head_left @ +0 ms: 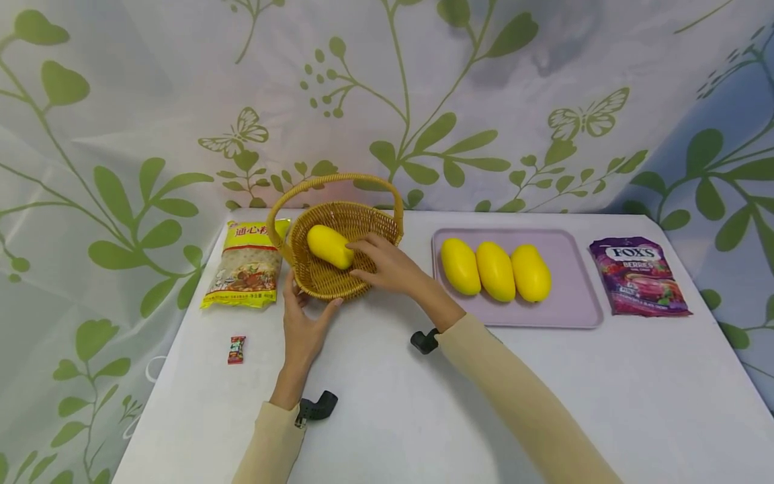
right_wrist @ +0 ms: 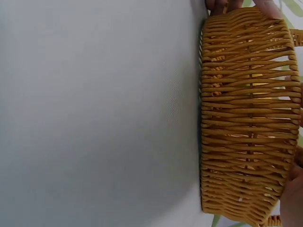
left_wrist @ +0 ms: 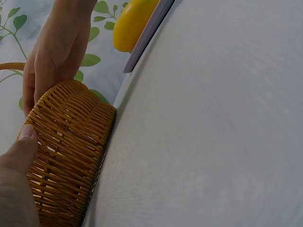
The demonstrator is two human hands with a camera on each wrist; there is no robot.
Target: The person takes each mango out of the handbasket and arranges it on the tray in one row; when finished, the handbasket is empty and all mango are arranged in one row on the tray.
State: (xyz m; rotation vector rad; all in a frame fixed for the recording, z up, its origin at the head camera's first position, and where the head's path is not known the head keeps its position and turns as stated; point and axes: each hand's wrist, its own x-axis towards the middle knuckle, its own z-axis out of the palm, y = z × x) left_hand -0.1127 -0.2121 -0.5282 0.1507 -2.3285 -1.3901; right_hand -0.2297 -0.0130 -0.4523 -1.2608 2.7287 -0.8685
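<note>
A brown wicker basket (head_left: pixel 326 288) with an arched handle stands on the white table, left of centre. Inside it lies one yellow mango (head_left: pixel 328 246), tilted down to the right. My left hand (head_left: pixel 304 331) holds the basket's near left side, its thumb (left_wrist: pixel 24 142) along the rim in the left wrist view. Reaching over the right rim, my right hand (head_left: pixel 387 264) has its fingers and thumb around the mango's lower right end. The wicker hides those fingertips in the right wrist view, where the basket wall (right_wrist: pixel 248 118) fills the right side.
Three more mangoes (head_left: pixel 496 271) lie side by side on a lilac tray (head_left: pixel 571 296) to the right. Beyond it is a purple Fox's candy bag (head_left: pixel 641 277). A yellow pasta bag (head_left: pixel 246 265) lies left of the basket, with a small red wrapped candy (head_left: pixel 236 349) nearer me.
</note>
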